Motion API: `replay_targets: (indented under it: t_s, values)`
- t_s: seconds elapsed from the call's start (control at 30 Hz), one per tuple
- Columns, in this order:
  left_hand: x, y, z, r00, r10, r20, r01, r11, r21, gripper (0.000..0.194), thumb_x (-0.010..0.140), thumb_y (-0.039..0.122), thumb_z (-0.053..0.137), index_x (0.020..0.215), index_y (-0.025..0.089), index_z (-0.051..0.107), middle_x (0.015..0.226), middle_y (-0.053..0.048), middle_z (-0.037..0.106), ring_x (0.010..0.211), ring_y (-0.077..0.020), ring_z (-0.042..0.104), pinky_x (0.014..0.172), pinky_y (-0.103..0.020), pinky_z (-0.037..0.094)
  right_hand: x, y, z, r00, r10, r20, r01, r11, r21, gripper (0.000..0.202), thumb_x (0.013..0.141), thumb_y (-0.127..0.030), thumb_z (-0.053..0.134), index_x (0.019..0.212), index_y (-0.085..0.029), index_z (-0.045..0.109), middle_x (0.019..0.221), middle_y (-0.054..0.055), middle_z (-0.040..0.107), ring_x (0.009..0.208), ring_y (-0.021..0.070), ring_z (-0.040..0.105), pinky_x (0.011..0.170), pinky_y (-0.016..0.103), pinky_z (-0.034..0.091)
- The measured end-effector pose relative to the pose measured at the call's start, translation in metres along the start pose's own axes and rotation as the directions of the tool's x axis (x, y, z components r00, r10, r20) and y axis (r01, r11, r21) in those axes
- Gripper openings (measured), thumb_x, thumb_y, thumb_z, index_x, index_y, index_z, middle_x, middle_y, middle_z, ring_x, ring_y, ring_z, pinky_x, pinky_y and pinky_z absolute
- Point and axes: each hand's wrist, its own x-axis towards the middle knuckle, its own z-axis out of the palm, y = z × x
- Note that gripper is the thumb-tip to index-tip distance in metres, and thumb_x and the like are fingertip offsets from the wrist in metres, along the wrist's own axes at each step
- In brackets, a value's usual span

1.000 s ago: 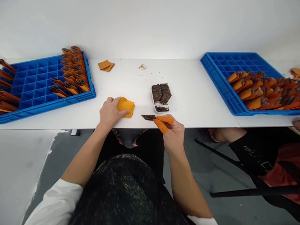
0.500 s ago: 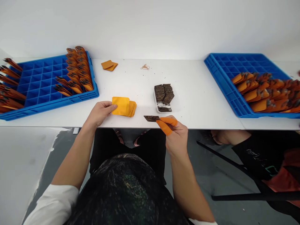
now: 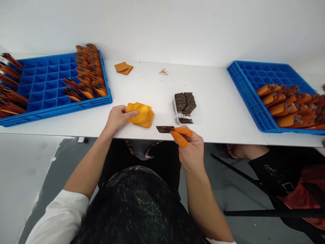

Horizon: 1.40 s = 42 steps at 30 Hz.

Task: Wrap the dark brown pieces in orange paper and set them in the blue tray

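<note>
My left hand [image 3: 118,119] is closed at the table's front edge, its thumb over a small fanned stack of yellow pouches [image 3: 143,114]. Farther right, my right hand [image 3: 191,147] wears orange finger cots [image 3: 180,139] on thumb and forefinger. Pinched between them is a thin dark brown strip [image 3: 164,129], pointing left toward the pouches but apart from them. Just beyond that hand stands a white plastic tub [image 3: 175,110] with rows of similar dark strips [image 3: 186,102]; a few more lie flat at its near end.
A blue divided crate [image 3: 58,110] with upright filled orange pouches [image 3: 88,73] stands left; another blue crate [image 3: 243,98] with orange pouches stands right. Two flat pouches [image 3: 124,68] and rubber bands [image 3: 163,72] lie at the back. A seated person's leg [image 3: 250,151] shows under the table, right.
The camera view has shifted slightly. Yellow pouches in my left hand have slid over each other, so another edge shows under the thumb. My right hand has come slightly nearer the pouches, still pinching the strip.
</note>
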Motion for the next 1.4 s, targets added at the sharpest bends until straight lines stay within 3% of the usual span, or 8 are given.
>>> replay_targets:
  t_s: [0.3,0.43,0.57,0.77,0.97,1.17,1.3,1.4]
  values:
    - [0.008,0.001,-0.018,0.992,-0.093,0.087,0.099,0.992,-0.073,0.031,0.077,0.049,0.084,0.073,0.019,0.074,0.070,-0.005,0.067,0.060,-0.0147,0.051,0.054,-0.026,0.037,-0.001,0.000,0.001,0.998,0.065,0.020,-0.066,0.997,0.031,0.012,0.073,-0.033,0.092,0.082,-0.032,0.083,0.080,-0.002,0.068,0.074,0.0138,0.060,0.067,0.031,0.051]
    - [0.010,-0.005,-0.015,0.996,0.051,-0.068,-0.052,0.999,0.001,0.026,0.083,0.044,0.077,0.077,0.019,0.076,0.070,-0.003,0.064,0.059,-0.0133,0.047,0.053,-0.026,0.034,-0.005,0.000,0.007,0.978,0.191,0.087,-0.198,0.976,0.086,0.020,0.070,-0.041,0.095,0.081,-0.030,0.082,0.081,-0.002,0.068,0.067,0.0121,0.056,0.057,0.029,0.050]
    - [0.014,-0.009,-0.004,0.968,0.086,-0.236,-0.114,0.988,-0.106,0.019,0.083,0.037,0.074,0.088,0.019,0.072,0.086,-0.003,0.069,0.073,-0.0148,0.059,0.059,-0.023,0.046,-0.003,0.002,0.029,0.873,0.411,0.262,-0.473,0.844,0.253,0.030,0.064,-0.044,0.100,0.082,-0.029,0.082,0.111,0.000,0.079,0.077,0.0135,0.065,0.058,0.027,0.057]
    - [0.005,-0.013,-0.002,0.948,0.119,-0.294,-0.195,0.950,-0.245,0.025,0.089,0.042,0.073,0.102,0.022,0.063,0.101,-0.002,0.070,0.089,-0.0153,0.069,0.071,-0.022,0.060,0.007,0.028,0.076,0.716,0.558,0.419,-0.684,0.682,0.261,0.042,0.052,-0.039,0.106,0.083,-0.024,0.081,0.137,0.007,0.078,0.123,0.0272,0.071,0.096,0.041,0.065]
    - [-0.019,-0.021,-0.022,0.919,0.126,-0.374,-0.238,0.933,-0.271,0.035,0.081,0.040,0.083,0.107,0.023,0.066,0.095,0.001,0.069,0.081,-0.0108,0.068,0.077,-0.022,0.061,0.008,0.035,0.087,0.753,0.496,0.432,-0.609,0.775,0.170,0.031,0.059,-0.042,0.102,0.077,-0.027,0.082,0.144,0.003,0.075,0.141,0.0307,0.063,0.118,0.047,0.054]
    - [-0.038,-0.025,-0.052,0.955,-0.060,-0.290,-0.090,0.874,-0.477,0.041,0.063,0.034,0.096,0.097,0.021,0.076,0.098,-0.002,0.075,0.078,-0.0107,0.068,0.065,-0.019,0.056,0.026,0.037,0.093,0.829,0.406,0.385,-0.512,0.828,0.229,0.028,0.062,-0.041,0.101,0.078,-0.029,0.082,0.136,0.002,0.079,0.145,0.0281,0.062,0.122,0.046,0.051]
    - [-0.046,-0.030,-0.061,0.955,-0.073,-0.289,-0.082,0.867,-0.491,0.038,0.062,0.040,0.098,0.090,0.020,0.081,0.093,-0.004,0.078,0.074,-0.0126,0.067,0.058,-0.021,0.052,0.034,0.041,0.093,0.845,0.421,0.331,-0.516,0.805,0.294,0.032,0.060,-0.041,0.103,0.080,-0.028,0.081,0.124,0.002,0.083,0.136,0.0253,0.068,0.118,0.043,0.054]
    - [-0.052,-0.036,-0.061,0.955,-0.012,-0.295,-0.115,0.905,-0.410,0.035,0.069,0.045,0.095,0.090,0.021,0.082,0.096,-0.005,0.081,0.088,-0.0207,0.074,0.074,-0.030,0.061,0.035,0.044,0.091,0.848,0.446,0.286,-0.522,0.797,0.304,0.040,0.054,-0.043,0.105,0.080,-0.026,0.079,0.111,0.002,0.083,0.118,0.0242,0.074,0.106,0.042,0.061]
